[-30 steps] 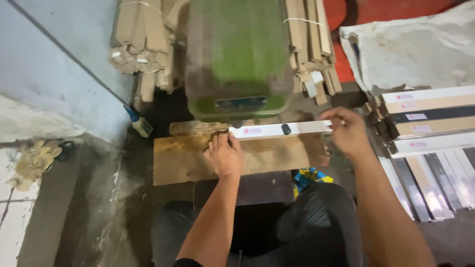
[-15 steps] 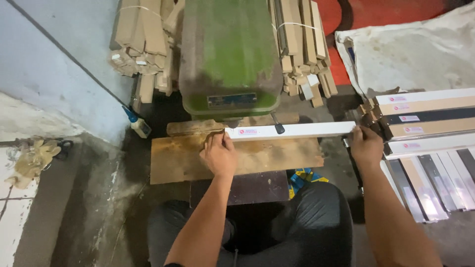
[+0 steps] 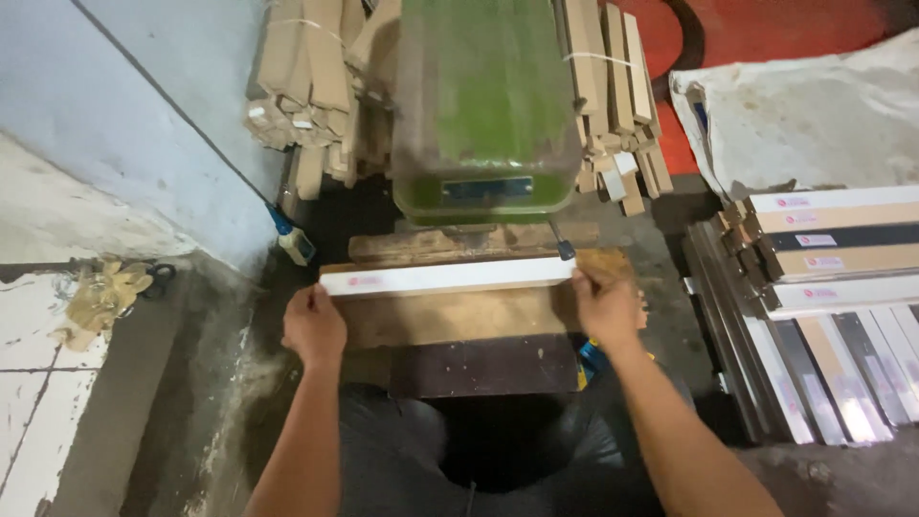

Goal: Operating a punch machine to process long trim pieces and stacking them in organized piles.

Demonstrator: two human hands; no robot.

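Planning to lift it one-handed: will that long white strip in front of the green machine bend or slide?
The white strip looks straight between left hand and right hand, so probably stiff. It seems thin, likely light. Its flat shape shouldn't roll.

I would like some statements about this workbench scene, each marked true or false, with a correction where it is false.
1. Both hands hold the long white strip, one at each end. True.
2. The left hand rests on the green machine. False: it is at the strip's left end, in front of the machine.
3. The strip lies across a wooden board. True.
4. The stack of flat strips lies to the person's left. False: it lies to the right, beyond the right hand.
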